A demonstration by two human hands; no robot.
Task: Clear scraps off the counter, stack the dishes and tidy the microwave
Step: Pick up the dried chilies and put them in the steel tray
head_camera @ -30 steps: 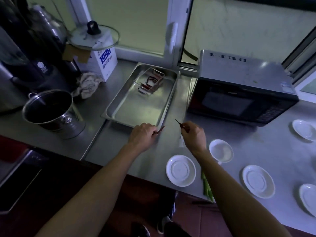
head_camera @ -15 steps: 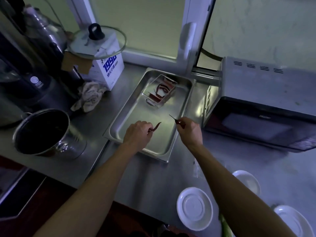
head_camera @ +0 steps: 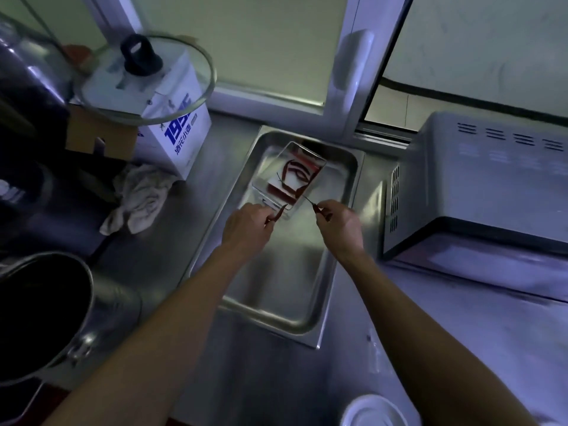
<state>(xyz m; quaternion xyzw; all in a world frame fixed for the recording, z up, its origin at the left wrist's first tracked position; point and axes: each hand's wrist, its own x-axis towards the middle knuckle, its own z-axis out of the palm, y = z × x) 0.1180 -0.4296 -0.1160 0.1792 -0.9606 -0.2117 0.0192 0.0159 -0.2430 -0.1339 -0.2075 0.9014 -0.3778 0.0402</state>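
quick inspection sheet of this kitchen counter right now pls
surface: steel counter, dim light
job's things: large steel tray holds a small tray with red chili scraps; microwave at right; white dish at near edge
clutter: crumpled rag, white box under a glass lid, steel pot
grip: left hand pinches a red chili; right hand pinches a thin stem
cables: nothing seen
surroundings: window behind

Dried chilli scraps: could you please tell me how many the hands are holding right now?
2: one chilli pinched in the left hand, one chilli stem pinched in the right hand. More may be hidden.
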